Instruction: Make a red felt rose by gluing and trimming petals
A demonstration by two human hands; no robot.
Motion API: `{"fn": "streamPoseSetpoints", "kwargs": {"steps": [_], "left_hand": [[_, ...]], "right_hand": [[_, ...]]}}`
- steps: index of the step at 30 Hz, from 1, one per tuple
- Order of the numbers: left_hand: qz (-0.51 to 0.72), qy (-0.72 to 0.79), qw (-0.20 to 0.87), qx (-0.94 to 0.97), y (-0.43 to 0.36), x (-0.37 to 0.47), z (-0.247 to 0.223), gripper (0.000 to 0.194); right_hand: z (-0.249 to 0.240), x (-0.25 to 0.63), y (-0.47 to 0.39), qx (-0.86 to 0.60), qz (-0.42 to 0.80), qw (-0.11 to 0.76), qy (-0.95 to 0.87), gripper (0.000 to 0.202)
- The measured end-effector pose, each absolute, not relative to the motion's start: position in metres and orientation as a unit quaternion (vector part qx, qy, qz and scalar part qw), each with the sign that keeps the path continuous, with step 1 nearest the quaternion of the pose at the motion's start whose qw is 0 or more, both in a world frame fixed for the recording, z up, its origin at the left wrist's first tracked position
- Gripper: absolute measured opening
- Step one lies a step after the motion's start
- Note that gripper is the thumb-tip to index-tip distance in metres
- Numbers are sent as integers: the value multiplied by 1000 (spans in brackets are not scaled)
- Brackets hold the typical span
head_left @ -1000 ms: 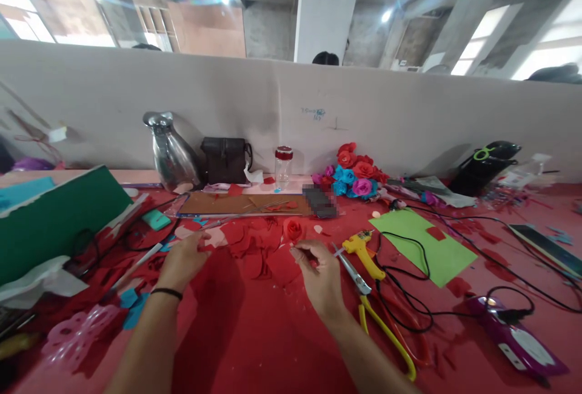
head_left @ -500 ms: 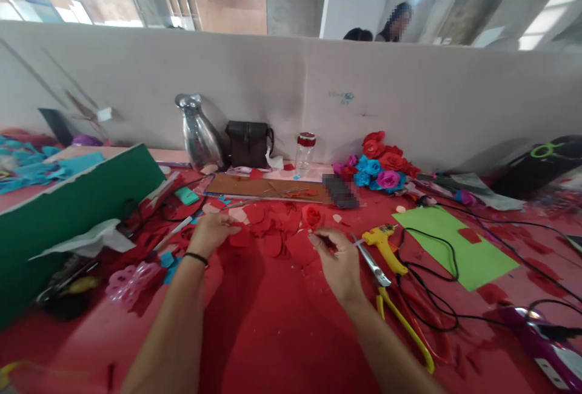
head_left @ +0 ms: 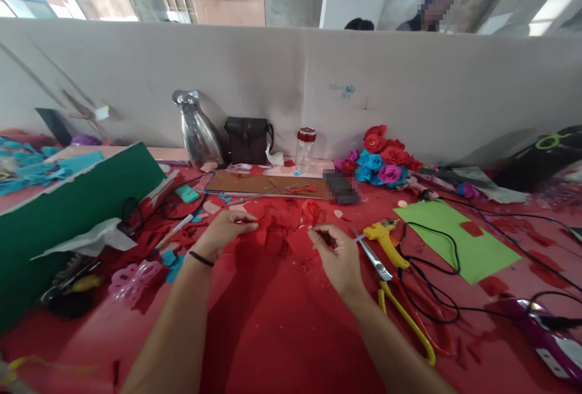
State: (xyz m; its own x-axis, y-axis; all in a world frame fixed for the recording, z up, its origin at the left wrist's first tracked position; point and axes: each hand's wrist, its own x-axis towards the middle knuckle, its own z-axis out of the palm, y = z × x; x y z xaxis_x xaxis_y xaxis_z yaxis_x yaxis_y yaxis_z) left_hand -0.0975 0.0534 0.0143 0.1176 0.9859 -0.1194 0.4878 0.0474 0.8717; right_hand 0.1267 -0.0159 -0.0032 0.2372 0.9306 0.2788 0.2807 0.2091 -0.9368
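Observation:
In the head view my right hand point(head_left: 336, 254) pinches the lower end of a small red paper rose point(head_left: 312, 211), which stands upright above my fingertips. My left hand point(head_left: 227, 233), a dark band on its wrist, has thumb and fingers together on a red paper petal point(head_left: 257, 237); its edges blend into the red behind. Between and beyond both hands lie several loose red petals point(head_left: 275, 239) on the red tabletop point(head_left: 282, 333). A yellow glue gun point(head_left: 386, 242) and yellow-handled pliers point(head_left: 379, 263) lie to the right of my right hand.
A green board point(head_left: 82, 212) stands at left. Along the wall are a steel jug point(head_left: 197, 133), a dark bag point(head_left: 248, 141), a glass jar point(head_left: 304, 151) and a bunch of paper flowers point(head_left: 386, 157). Black cords point(head_left: 436, 291) cross the right side near a green sheet point(head_left: 491, 254).
My left hand has moved right with the petal, closer to the rose. My right hand still holds the rose in nearly the same place. The view has shifted slightly.

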Motion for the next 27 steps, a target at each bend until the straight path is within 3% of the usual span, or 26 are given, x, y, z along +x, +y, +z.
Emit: {"fn": "streamPoseSetpoints", "kwargs": {"steps": [12, 19, 23, 27], "left_hand": [[297, 616, 341, 645, 59, -110, 7, 22], [176, 661, 251, 685, 59, -109, 5, 5], [129, 638, 263, 713, 59, -104, 3, 4], [213, 592, 314, 711, 56, -98, 9, 7]], "right_hand": [[0, 126, -17, -553, 299, 541, -560, 18], [0, 126, -18, -547, 302, 535, -568, 16], [1, 125, -18, -543, 301, 534, -573, 16], [2, 124, -18, -548, 293, 532, -575, 16]]}}
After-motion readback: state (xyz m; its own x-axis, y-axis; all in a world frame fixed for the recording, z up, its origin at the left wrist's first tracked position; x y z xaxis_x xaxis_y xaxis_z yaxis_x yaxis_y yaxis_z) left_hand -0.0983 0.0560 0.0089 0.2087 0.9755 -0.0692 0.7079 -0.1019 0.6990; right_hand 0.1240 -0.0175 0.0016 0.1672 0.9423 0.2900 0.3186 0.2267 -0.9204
